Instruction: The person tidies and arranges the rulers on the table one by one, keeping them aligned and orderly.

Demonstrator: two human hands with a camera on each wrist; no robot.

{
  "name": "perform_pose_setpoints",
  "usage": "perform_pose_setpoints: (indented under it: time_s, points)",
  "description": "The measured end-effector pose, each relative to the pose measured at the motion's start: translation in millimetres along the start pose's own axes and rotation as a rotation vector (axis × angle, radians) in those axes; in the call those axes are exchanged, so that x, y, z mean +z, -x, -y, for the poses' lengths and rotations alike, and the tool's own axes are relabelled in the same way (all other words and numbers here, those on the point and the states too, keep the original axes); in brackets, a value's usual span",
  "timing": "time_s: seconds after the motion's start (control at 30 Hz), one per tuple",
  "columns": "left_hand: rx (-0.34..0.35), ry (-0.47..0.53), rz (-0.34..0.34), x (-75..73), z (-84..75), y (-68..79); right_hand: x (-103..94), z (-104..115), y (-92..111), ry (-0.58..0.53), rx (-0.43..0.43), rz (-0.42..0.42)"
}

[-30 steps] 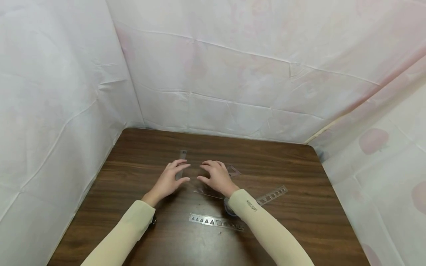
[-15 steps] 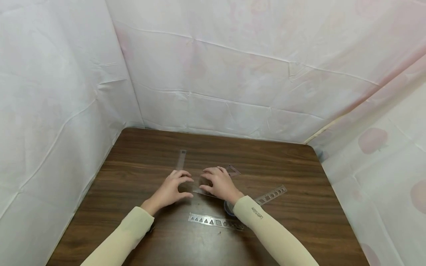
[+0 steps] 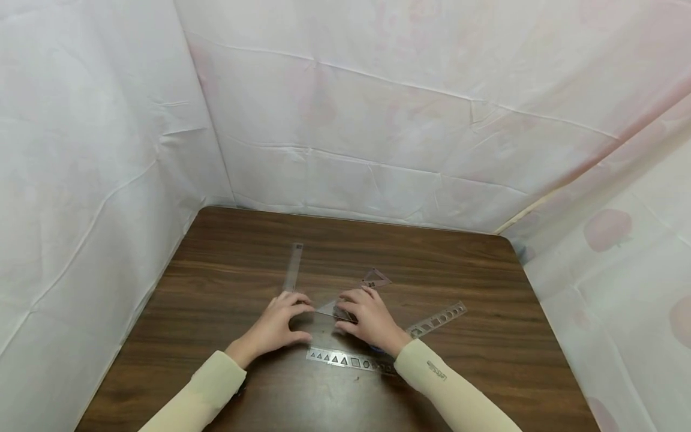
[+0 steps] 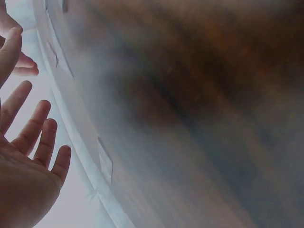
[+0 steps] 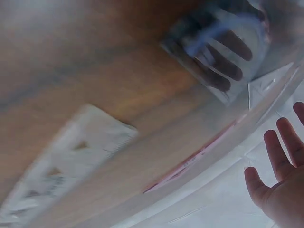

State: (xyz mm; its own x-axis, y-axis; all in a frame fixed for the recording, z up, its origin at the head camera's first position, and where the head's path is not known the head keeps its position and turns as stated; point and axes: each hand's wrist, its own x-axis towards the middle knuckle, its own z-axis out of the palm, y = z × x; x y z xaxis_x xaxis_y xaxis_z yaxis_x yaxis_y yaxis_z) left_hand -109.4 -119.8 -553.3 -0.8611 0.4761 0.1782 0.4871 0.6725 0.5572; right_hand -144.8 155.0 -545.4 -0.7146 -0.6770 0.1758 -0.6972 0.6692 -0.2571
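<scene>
Blue-arced protractor (image 5: 216,47) seen in R wrist cam, barely in head.

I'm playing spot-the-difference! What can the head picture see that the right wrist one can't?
Only the head view shows both pale sleeves and the pink fruit prints on the cloth. Only the right wrist view shows a blue arc curving across a clear plate; from the head, just a bit of blue peeks out by the right hand. Both show the right hand, a pinkish triangle (nearly edge-on from the wrist), a clear ruler with cut-out shapes, the brown table and the cloth.
</scene>
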Motion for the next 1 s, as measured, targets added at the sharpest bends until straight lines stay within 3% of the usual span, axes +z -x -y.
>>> perform_pose_setpoints:
  time_s: [0.23, 0.5, 1.0]
  points:
    - [0.002, -0.008, 0.053, 9.7, -6.1, 16.3, 4.5, 5.7, 30.9, 0.043, 0.002, -0.002]
    - [0.024, -0.028, 0.063, 21.1, -10.2, 30.9, 12.0, 13.7, 62.5, 0.018, -0.02, -0.013]
    - [0.102, -0.143, 0.057, 28.9, -16.2, 35.7, 19.4, 21.4, 79.0, 0.062, -0.055, -0.02]
